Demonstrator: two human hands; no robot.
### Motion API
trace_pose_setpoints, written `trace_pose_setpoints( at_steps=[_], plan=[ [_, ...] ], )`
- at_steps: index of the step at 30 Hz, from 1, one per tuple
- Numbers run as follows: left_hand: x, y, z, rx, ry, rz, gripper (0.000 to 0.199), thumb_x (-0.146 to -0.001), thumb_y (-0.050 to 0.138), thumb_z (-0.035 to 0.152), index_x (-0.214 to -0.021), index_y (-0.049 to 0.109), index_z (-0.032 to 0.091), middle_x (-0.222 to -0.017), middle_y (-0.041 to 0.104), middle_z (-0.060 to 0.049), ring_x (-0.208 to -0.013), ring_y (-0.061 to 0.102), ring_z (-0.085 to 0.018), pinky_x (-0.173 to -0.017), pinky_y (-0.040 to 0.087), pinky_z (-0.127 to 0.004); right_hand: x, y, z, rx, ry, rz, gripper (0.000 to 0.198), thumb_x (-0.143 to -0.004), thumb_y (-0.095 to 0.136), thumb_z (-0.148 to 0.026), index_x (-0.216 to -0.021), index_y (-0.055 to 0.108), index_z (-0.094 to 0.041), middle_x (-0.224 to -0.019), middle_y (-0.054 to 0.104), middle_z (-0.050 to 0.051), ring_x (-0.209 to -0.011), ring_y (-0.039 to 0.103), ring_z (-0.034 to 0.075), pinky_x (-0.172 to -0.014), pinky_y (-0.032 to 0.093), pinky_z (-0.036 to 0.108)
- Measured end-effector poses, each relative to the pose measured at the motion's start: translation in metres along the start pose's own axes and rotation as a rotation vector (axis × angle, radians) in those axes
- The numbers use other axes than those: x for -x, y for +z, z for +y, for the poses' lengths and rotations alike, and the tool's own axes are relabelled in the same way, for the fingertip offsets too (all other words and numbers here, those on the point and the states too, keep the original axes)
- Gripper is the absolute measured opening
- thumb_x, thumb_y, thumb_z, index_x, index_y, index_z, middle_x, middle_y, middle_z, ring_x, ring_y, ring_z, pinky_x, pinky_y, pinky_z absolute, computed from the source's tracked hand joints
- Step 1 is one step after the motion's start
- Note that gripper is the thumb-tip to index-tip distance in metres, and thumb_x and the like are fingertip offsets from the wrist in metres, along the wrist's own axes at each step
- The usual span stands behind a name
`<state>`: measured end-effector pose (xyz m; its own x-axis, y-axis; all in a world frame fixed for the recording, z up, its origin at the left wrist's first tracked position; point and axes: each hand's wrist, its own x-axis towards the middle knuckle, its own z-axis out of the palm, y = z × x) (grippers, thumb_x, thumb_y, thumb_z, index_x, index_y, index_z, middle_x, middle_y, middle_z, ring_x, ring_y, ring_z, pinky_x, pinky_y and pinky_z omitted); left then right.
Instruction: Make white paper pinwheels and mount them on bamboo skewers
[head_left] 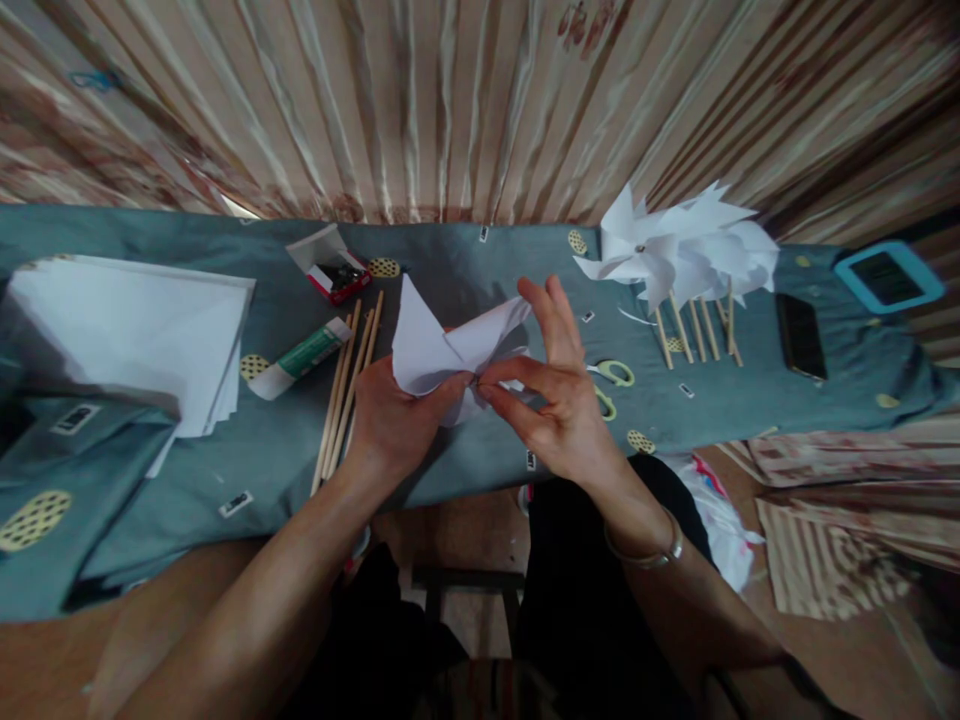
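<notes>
Left of the folded paper's [424,345] middle, the left hand [390,418] holds it; from the right, the right hand [564,402] pinches narrowly there, on what I cannot tell.

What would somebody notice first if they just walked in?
Probably the folded white paper in the middle, held in the left hand with the right hand at its centre. Next, the cluster of white pinwheels on wooden sticks, over on the right. Then maybe the little red box, open, left of the paper.
</notes>
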<state>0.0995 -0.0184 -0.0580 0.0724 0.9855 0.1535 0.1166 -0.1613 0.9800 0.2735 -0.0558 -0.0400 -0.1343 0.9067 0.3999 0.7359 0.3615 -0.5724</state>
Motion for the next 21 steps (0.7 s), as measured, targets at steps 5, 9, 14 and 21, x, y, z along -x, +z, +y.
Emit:
trace_pose_setpoints(
  at_steps=[5, 9, 14, 21],
  plan=[
    [0.0004, 0.0001, 0.0015, 0.004, 0.005, -0.016, 0.015, -0.07, 0.077, 0.018, -0.084, 0.075, 0.02, -0.091, 0.081, -0.003, -0.082, 0.076, -0.024, -0.075, 0.06, -0.033, -0.0006, -0.0018, 0.0013, -0.027, 0.007, -0.032, 0.011, -0.089, 0.065, -0.025, -0.084, 0.075, -0.027, -0.165, 0.028, -0.013, -0.156, 0.016, 0.036, -0.122, 0.028, 0.063],
    [0.0002, 0.0004, 0.0035, 0.001, -0.03, -0.022, 0.017, -0.069, 0.077, 0.017, -0.086, 0.075, 0.019, -0.087, 0.081, -0.004, -0.077, 0.075, -0.023, -0.07, 0.06, -0.032, -0.0003, -0.0019, 0.0035, -0.045, 0.009, -0.051, 0.01, -0.088, 0.066, -0.024, -0.085, 0.075, -0.027, -0.165, 0.028, -0.013, -0.156, 0.015, 0.034, -0.122, 0.028, 0.063],
    [-0.0003, 0.0003, 0.0075, -0.025, -0.057, -0.01, 0.016, -0.066, 0.078, 0.019, -0.081, 0.074, 0.017, -0.074, 0.079, -0.004, -0.065, 0.073, -0.023, -0.057, 0.057, -0.03, -0.0002, -0.0017, 0.0044, -0.069, 0.044, -0.065, 0.009, -0.087, 0.067, -0.024, -0.085, 0.075, -0.028, -0.164, 0.03, -0.012, -0.156, 0.017, 0.034, -0.122, 0.024, 0.065],
    [-0.0015, 0.0007, 0.0104, -0.035, -0.05, -0.012, 0.013, -0.062, 0.077, 0.019, -0.074, 0.071, 0.019, -0.077, 0.08, -0.005, -0.07, 0.075, -0.024, -0.06, 0.058, -0.031, -0.001, -0.0016, 0.0042, -0.111, 0.073, -0.082, 0.007, -0.086, 0.067, -0.022, -0.083, 0.074, -0.026, -0.163, 0.034, -0.009, -0.156, 0.016, 0.033, -0.123, 0.025, 0.063]
  ],
)
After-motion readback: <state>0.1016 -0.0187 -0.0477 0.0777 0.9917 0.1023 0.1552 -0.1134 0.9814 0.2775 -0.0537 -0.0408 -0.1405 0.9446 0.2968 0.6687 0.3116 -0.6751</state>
